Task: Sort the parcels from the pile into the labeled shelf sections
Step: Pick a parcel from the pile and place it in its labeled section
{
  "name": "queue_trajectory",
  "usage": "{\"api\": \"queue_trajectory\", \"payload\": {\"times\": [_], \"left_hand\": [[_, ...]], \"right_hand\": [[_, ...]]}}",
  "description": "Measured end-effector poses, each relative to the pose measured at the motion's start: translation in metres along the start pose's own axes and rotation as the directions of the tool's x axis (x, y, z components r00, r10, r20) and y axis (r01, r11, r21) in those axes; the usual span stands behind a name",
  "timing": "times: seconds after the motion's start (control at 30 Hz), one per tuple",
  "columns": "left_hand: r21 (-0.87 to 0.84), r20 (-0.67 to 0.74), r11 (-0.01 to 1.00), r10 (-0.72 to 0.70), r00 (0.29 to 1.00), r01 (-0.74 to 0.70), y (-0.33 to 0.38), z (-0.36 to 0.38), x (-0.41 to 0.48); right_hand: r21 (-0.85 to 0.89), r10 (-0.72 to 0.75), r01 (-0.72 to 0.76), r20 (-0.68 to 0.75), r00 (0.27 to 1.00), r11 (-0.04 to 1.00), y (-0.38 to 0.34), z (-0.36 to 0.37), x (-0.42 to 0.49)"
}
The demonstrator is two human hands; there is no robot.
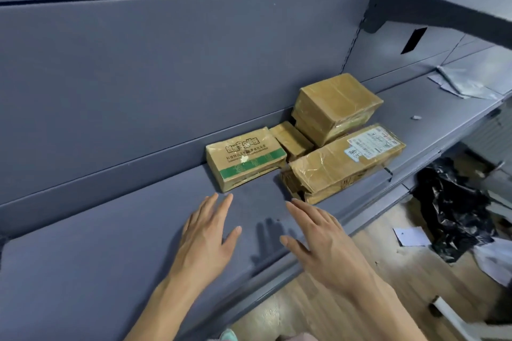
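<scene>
Parcels sit at the shelf's (110, 243) back edge: green-striped box (245, 158), small box (291, 138), tall taped box (336, 106), labeled long box (346, 162) nearer the front edge. Your left hand (206, 241) and right hand (322, 243) hover above the shelf, fingers spread, holding nothing.

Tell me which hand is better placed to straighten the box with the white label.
Right. The right hand has its fingertips almost at the labelled box; the left hand faces the green-striped box.
</scene>
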State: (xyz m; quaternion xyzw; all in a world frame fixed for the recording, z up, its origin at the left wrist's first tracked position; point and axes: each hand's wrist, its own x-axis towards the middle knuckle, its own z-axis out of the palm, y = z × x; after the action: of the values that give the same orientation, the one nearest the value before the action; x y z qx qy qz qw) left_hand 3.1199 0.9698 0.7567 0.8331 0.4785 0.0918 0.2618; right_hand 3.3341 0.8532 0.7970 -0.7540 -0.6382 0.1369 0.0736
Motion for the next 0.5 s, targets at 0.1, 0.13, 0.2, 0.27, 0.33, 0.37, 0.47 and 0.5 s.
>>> {"api": "queue_trajectory", "payload": {"times": [0.1,0.13,0.2,0.27,0.33,0.37,0.47,0.5], "left_hand": [[-0.013,-0.021,0.999,-0.038,0.999,0.038,0.001,-0.006,0.013],[-0.023,-0.034,0.998,-0.053,0.998,0.052,0.002,-0.008,0.018],[-0.033,-0.060,0.996,-0.084,0.995,0.082,0.003,-0.010,0.027],[-0.043,-0.070,0.992,-0.124,0.990,0.121,0.004,-0.010,0.038],[-0.053,-0.068,0.983,-0.179,0.981,0.176,0.004,-0.008,0.047],[-0.052,-0.068,0.977,-0.208,0.976,0.205,0.003,-0.007,0.053],[-0.051,-0.046,0.957,-0.287,0.957,0.285,0.001,-0.002,0.075],[-0.054,-0.040,0.953,-0.302,0.953,0.300,0.001,0.000,0.082]], "right_hand": [[-0.003,-0.037,0.037,0.004,0.999,0.999,0.004,-0.012,0.025],[-0.003,-0.047,0.047,0.007,0.999,0.999,0.006,-0.016,0.035],[-0.017,-0.070,0.070,0.022,0.997,0.997,0.010,-0.024,0.058],[-0.025,-0.097,0.098,0.027,0.995,0.995,0.017,-0.029,0.081],[-0.007,-0.111,0.112,0.039,0.993,0.994,0.024,-0.033,0.102],[0.000,-0.116,0.116,0.048,0.992,0.993,0.027,-0.034,0.112],[0.021,-0.112,0.111,0.086,0.990,0.994,0.038,-0.032,0.142],[0.019,-0.109,0.108,0.104,0.989,0.994,0.043,-0.031,0.153]]}}
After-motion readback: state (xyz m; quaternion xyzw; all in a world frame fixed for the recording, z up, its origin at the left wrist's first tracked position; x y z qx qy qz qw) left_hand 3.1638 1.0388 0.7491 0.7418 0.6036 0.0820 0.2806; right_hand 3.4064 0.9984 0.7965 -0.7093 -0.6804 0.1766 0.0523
